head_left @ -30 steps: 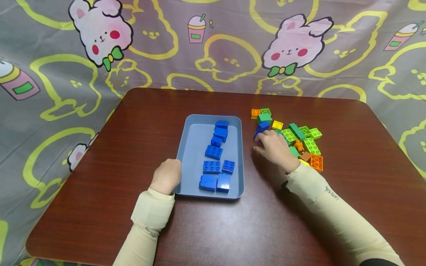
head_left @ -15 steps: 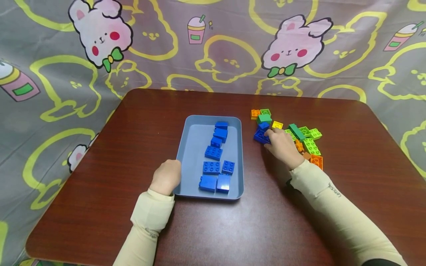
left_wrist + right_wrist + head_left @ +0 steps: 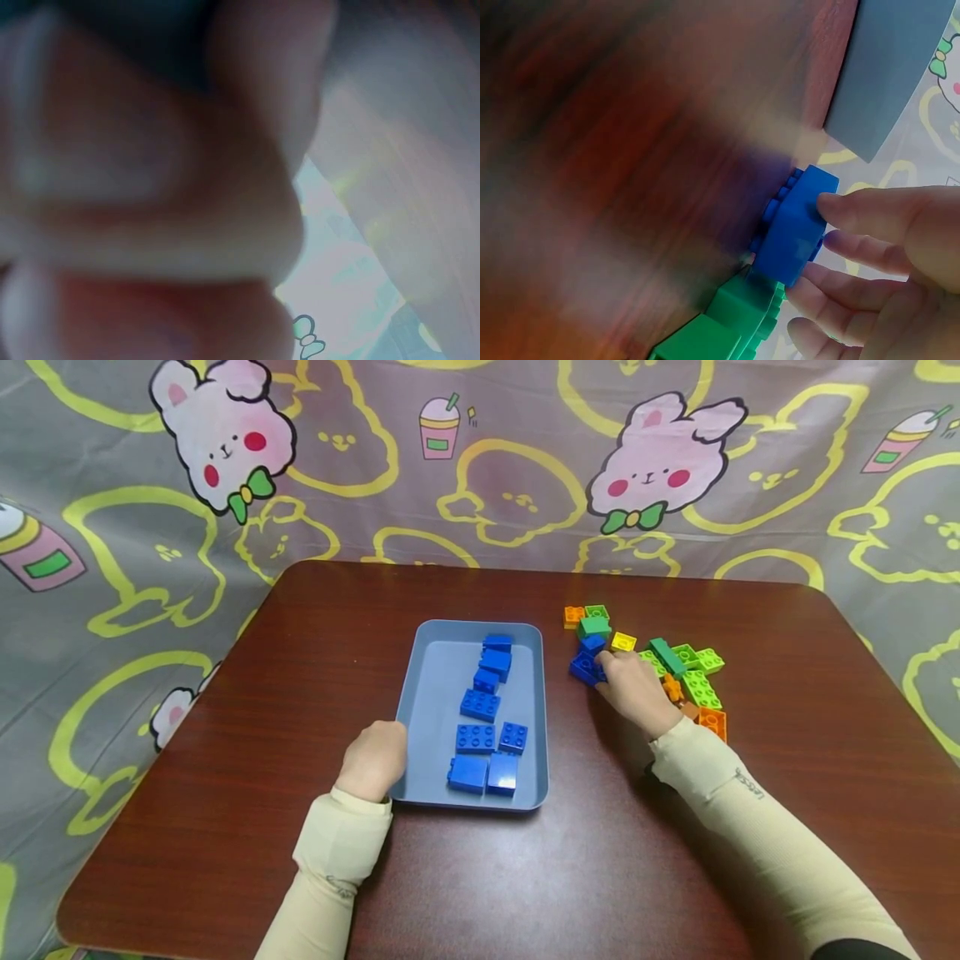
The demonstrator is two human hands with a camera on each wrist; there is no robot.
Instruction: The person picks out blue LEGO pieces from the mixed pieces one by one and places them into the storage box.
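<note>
My left hand point(image 3: 374, 760) grips the left rim of a blue-grey tray point(image 3: 429, 710). Its curled fingers point(image 3: 150, 232) fill the left wrist view, blurred. Several blue toy building bricks point(image 3: 480, 703) lie in the tray, mostly along its right half. Right of the tray, my right hand point(image 3: 639, 693) pinches a blue brick point(image 3: 584, 667) by its right end. In the right wrist view, the thumb lies against the side of this blue brick point(image 3: 795, 229), with fingers behind it. Another blue brick point(image 3: 593, 644) sits just behind it.
Beside my right hand spreads a pile of green bricks point(image 3: 701, 689), a yellow brick point(image 3: 623, 642), an orange brick point(image 3: 712, 723) and an orange flower-shaped piece point(image 3: 672, 687). Green and orange bricks point(image 3: 574, 616) lie farther back. A patterned cloth point(image 3: 517, 468) hangs behind the brown table point(image 3: 225, 760).
My right hand has shifted slightly right, uncovering more of the blue brick at its fingertips, and has stayed there over the last half second. The left hand and tray hold still.
</note>
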